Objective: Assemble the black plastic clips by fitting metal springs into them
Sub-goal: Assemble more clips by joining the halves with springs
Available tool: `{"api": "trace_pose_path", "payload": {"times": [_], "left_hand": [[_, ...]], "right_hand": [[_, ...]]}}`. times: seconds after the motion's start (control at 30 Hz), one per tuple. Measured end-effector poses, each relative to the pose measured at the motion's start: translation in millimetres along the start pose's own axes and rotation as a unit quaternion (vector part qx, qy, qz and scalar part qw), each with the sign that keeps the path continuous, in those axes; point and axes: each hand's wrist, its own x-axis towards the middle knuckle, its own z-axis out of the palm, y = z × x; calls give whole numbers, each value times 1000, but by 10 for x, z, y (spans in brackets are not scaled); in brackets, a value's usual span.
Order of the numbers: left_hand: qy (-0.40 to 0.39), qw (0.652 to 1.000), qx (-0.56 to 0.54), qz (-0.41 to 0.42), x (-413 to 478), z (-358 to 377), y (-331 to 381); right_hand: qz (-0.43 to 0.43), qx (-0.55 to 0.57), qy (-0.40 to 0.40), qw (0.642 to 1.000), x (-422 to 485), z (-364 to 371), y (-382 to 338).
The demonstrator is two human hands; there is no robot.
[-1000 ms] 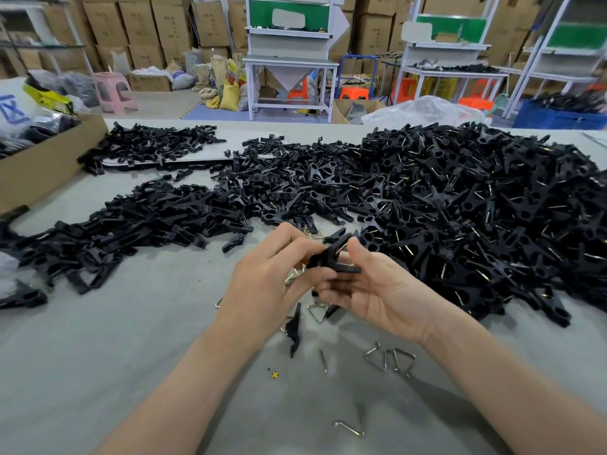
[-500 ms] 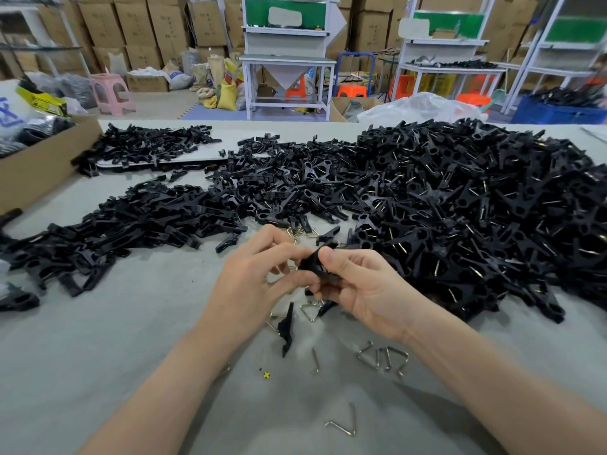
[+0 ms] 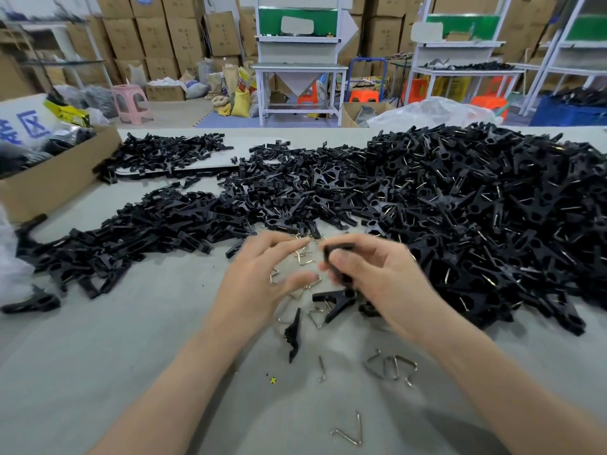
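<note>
Gripping 1 black clip (image 3: 338, 257) in the right hand (image 3: 377, 284), fingers curled round it; blur hides whether a spring is seated. Left hand (image 3: 262, 280) empty, fingers spread, just beside the clip. Loose springs (image 3: 307, 259) lie on the counter (image 3: 131, 372) between and under both hands. Judgement: pinch 1 spring by its bend, hold the clip steady, press both legs in squarely.

Table (image 3: 98, 372): heap of clips (image 3: 492, 218) fills the right side, lower spread of clip parts (image 3: 131, 234) left of it, box (image 3: 56, 178) at the far-left edge. Loose springs (image 3: 391, 366) lie nearest, before the left hand (image 3: 259, 284) and right hand (image 3: 377, 284) (one clip (image 3: 338, 247) in the right).
</note>
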Motion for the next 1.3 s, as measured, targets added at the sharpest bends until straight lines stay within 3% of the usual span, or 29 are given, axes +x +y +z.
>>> {"api": "trace_pose_path", "payload": {"times": [0.07,0.13,0.23,0.27,0.33,0.47,0.6,0.77,0.97,1.07,1.13,1.2,1.3], "left_hand": [[-24,984,148,-91,33,-60,-193],[-73,956,226,-171,51,-118,-397],[-105,943,240,-207,43,-154,-599],[-118,941,234,-213,44,-157,-616],[-146,938,230,-213,47,-146,-620],[-103,955,203,-190,59,-138,-563],[-13,970,167,-177,84,-170,-480],[-21,967,185,-172,90,-166,-505],[28,979,124,-161,125,-175,-404],[55,988,1,-144,121,-182,-184],[32,981,-125,-142,86,-168,18],[-7,960,-240,-144,28,-98,222],[-35,906,-381,-181,-45,30,421]], "right_hand": [[-78,-69,83,991,21,-102,-124],[-127,-154,208,957,54,-265,-182],[-74,-389,345,851,134,-533,-127],[-25,-452,351,819,154,-577,-92],[29,-505,339,793,177,-589,-36],[-24,-532,320,784,159,-469,47],[-57,-524,307,792,129,-376,74],[-115,-503,276,811,99,-254,88],[-175,-487,166,840,21,-11,161],[-191,-421,111,880,-12,16,127],[-150,-331,75,929,-38,65,97],[-83,-248,45,964,-50,116,82],[-107,-247,30,963,-55,130,110]]}}
